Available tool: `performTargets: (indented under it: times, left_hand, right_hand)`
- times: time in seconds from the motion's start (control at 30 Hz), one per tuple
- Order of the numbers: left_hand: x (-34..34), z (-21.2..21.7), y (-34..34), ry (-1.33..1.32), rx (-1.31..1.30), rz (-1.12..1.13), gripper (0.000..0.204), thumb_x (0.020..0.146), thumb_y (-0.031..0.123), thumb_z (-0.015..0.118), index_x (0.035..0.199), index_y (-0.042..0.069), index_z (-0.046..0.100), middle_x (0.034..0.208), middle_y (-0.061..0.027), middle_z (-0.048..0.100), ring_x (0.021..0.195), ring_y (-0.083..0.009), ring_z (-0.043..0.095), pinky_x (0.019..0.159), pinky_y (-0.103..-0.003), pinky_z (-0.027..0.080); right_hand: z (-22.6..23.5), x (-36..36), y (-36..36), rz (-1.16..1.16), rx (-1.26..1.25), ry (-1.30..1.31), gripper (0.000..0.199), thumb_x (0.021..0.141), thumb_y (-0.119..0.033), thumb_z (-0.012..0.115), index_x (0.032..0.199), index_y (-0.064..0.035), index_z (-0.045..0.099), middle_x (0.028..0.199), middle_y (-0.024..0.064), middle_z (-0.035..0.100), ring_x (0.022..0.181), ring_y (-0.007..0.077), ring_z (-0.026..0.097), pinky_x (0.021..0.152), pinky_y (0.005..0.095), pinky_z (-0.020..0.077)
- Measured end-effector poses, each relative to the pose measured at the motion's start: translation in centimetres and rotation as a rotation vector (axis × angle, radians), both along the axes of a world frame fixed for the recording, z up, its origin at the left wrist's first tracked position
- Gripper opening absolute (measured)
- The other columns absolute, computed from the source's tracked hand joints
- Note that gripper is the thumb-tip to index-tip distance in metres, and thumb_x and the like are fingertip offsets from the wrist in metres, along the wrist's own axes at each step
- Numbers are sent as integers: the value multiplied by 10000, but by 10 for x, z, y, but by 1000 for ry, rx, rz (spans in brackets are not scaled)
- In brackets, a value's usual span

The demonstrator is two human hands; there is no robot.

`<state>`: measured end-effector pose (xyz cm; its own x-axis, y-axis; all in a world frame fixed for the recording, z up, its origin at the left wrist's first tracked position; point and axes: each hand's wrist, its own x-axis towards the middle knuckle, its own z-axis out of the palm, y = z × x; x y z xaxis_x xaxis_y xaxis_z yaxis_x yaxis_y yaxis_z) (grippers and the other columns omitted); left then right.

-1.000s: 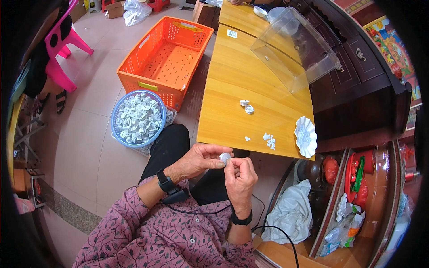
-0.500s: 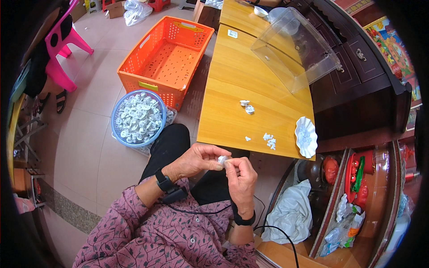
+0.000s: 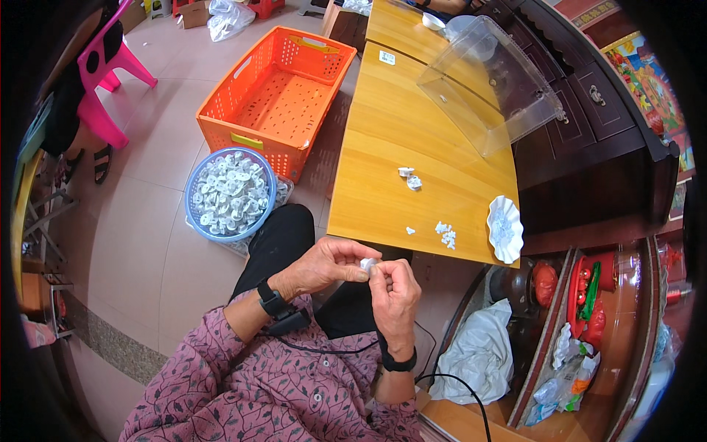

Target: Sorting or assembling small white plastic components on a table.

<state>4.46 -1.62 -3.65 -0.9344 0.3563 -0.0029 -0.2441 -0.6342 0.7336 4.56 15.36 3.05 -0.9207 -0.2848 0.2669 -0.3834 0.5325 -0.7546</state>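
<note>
Above my lap, just off the table's near edge, my left hand [image 3: 329, 261] pinches a small white plastic part [image 3: 367, 264] between thumb and fingers. My right hand [image 3: 395, 289] is closed at the same part, its thumb and forefinger pressed against the right side; whether it also holds a smaller piece is hidden. On the wooden table [image 3: 383, 125] lie two similar white parts [image 3: 409, 178]. Nearer me is a little heap of tiny white pieces [image 3: 445, 234], with a single piece [image 3: 410, 230] to its left. A white scalloped dish [image 3: 504, 230] at the right corner holds more small pieces.
Left of the table, a blue basket [image 3: 193, 214] full of white parts stands by my knee. An orange crate [image 3: 221, 118] sits behind it. A clear plastic bin [image 3: 486, 88] lies on the table's far right. A pink chair [image 3: 103, 81] stands far left; shelves with bags [image 3: 475, 361] are at right.
Both hands stay together on the white part, with only slight finger movement. The whole view has shifted a little; nothing on the table has visibly moved.
</note>
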Motion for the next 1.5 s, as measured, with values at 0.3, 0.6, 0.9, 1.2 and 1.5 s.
performTargets:
  times: [0.3,0.6,0.9,1.2,1.5]
  left_hand:
    - [1,-1,-2,-61,73,33,390,872,28,750,1247,-10,649,1163,-86,685,1027,-137,665,930,-274,544]
    - [1,-4,-1,-54,108,56,392,877,19,739,1254,-10,633,1195,-110,674,1078,-163,656,976,-302,534]
    - [2,-7,1,-39,79,45,392,876,16,739,1253,-6,636,1198,-104,672,1085,-163,650,969,-299,532]
    - [2,-4,0,-40,81,33,370,888,11,724,1246,-2,631,1152,-83,682,1034,-156,666,923,-294,556]
    - [5,-13,1,-111,20,71,350,905,73,728,1236,-1,646,1113,-86,684,937,-138,670,827,-280,575]
  right_hand:
    - [-15,5,2,-123,-201,-178,131,946,-113,684,914,-2,622,793,55,595,645,124,565,583,280,472]
    - [-20,6,2,-180,-177,-233,154,961,-140,673,916,3,636,749,54,616,634,114,570,581,279,475]
    - [-22,5,5,-158,-142,-213,151,961,-129,666,909,10,637,767,75,641,641,121,590,585,285,483]
    - [-22,6,3,-164,-178,-239,157,965,-133,664,906,10,635,763,69,637,637,116,588,573,283,479]
    - [-36,4,6,-97,-109,-310,215,989,-201,650,952,11,661,791,15,671,652,65,593,588,218,478]
